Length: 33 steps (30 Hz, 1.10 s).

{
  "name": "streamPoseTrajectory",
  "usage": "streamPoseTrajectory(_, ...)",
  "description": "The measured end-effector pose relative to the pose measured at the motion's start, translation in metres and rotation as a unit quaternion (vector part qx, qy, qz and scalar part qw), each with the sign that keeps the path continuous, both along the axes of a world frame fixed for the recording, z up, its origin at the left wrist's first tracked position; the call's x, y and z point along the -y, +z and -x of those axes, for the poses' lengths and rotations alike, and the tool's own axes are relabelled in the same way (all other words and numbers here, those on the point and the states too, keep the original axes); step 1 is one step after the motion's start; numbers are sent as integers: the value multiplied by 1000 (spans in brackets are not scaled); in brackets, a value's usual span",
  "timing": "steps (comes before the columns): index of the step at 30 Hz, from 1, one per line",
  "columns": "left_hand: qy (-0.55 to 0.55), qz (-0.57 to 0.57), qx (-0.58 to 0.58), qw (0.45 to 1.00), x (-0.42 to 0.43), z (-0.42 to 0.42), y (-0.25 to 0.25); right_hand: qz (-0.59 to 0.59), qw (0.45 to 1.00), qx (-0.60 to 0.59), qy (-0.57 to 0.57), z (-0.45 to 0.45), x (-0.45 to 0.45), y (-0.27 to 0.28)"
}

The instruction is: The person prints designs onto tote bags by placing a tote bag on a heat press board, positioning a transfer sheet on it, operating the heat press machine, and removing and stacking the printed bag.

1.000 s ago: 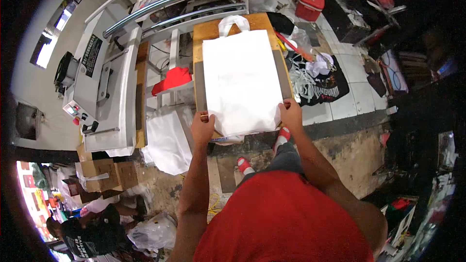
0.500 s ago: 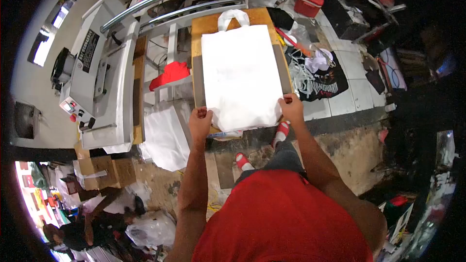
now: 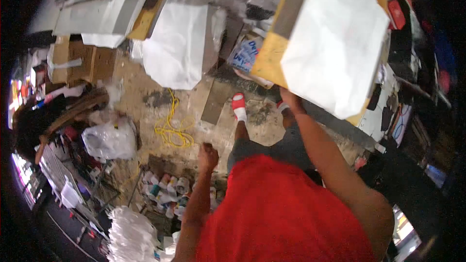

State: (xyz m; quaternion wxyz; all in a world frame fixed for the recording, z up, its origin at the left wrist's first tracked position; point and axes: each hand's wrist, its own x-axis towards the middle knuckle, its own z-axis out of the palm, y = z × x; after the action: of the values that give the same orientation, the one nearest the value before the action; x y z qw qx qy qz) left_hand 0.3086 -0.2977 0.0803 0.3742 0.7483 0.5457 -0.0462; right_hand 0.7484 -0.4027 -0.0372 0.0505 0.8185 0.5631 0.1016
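Observation:
A white tote bag (image 3: 337,43) lies flat on a wooden board (image 3: 270,56) at the upper right, its handle at the far end. My right hand (image 3: 291,99) is at the near edge of the board, below the bag's lower left corner. Its fingers are mostly hidden, so its grip does not show. My left hand (image 3: 208,157) hangs away from the board above the floor, with the fingers curled closed and nothing visible in them.
More white bag material (image 3: 177,43) hangs at the upper left beside the press (image 3: 104,7). A yellow cord (image 3: 172,133) lies on the floor. Several small containers (image 3: 167,189) and a stack of white material (image 3: 131,235) stand lower left. A person (image 3: 46,121) is at the far left.
My view has swung down and to the left. My left hand has left the bag's lower left corner and moved back toward my body. My right hand is now under the bag's near edge.

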Motion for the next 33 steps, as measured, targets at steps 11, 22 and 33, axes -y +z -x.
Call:
streamPoseTrajectory(11, 78, 318, -243, 913, 233, 283, -73, 42, 884, -301, -355, -22, -161, -17)
streamPoseTrajectory(22, 84, 294, -36, 951, 29, 46, 8, -45, 897, -246, -365, -16, -170, -46)
streamPoseTrajectory(33, -155, -50, 199, 966, -62, -144, 119, 56, 741, -669, 14, 71, -41, 197)
